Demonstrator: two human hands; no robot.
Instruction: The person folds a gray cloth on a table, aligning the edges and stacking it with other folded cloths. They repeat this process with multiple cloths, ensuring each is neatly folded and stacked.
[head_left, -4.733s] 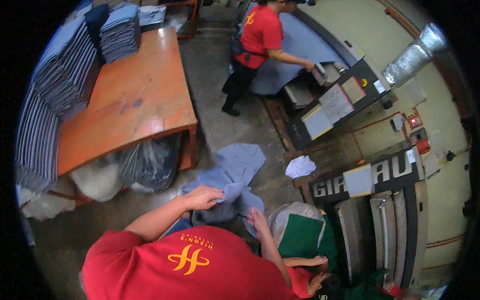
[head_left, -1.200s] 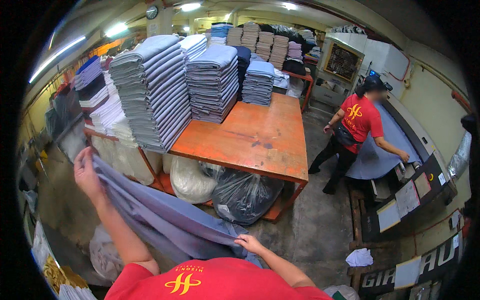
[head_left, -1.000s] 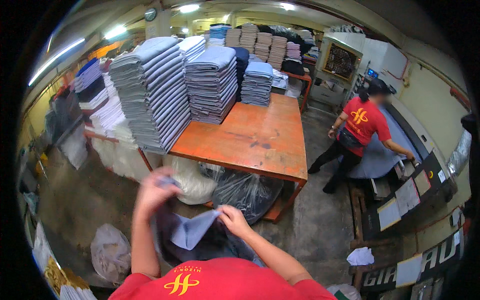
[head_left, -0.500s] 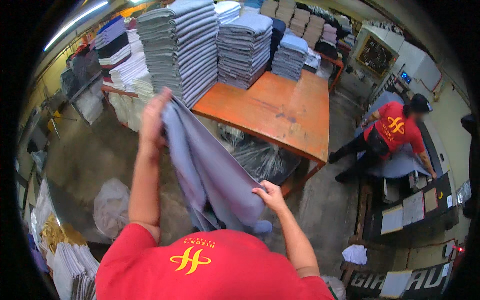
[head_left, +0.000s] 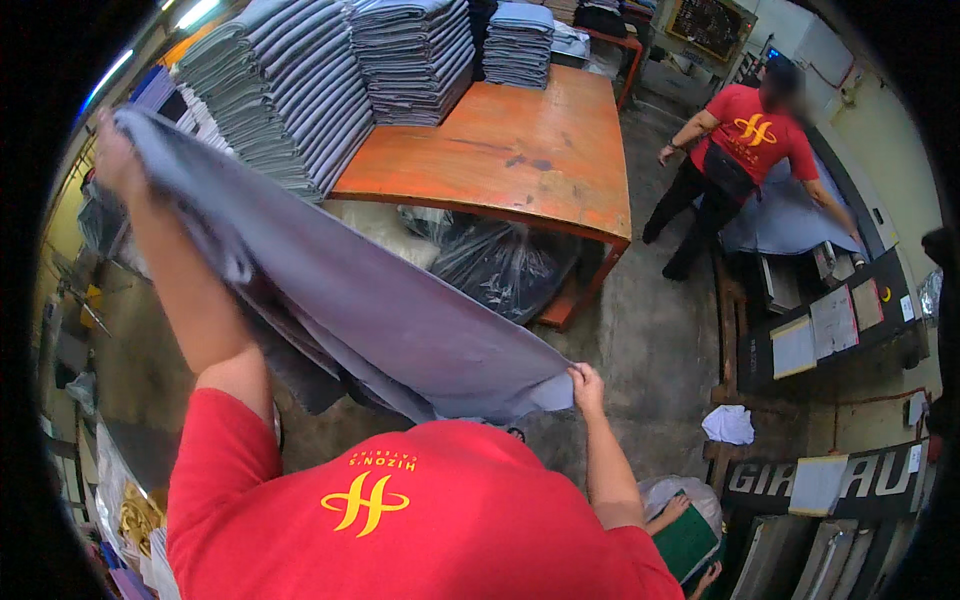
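A large blue-grey cloth hangs stretched between my two hands in front of the table. My left hand, raised at the far left and slightly blurred, grips one upper corner. The other end of the top edge is pinched in my right hand, lower and to the right. Loose folds of the cloth droop beneath, partly hidden by my red shirt.
An orange wooden table bears tall stacks of folded grey cloths; plastic-wrapped bundles lie under it. A co-worker in red stands at a machine on the right. Another person's hands hold green cloth at lower right.
My hands have spread wider apart, the left moving outward left and up, the right slightly right, drawing the cloth out. The view has shifted. Another person's hands with green cloth have appeared.
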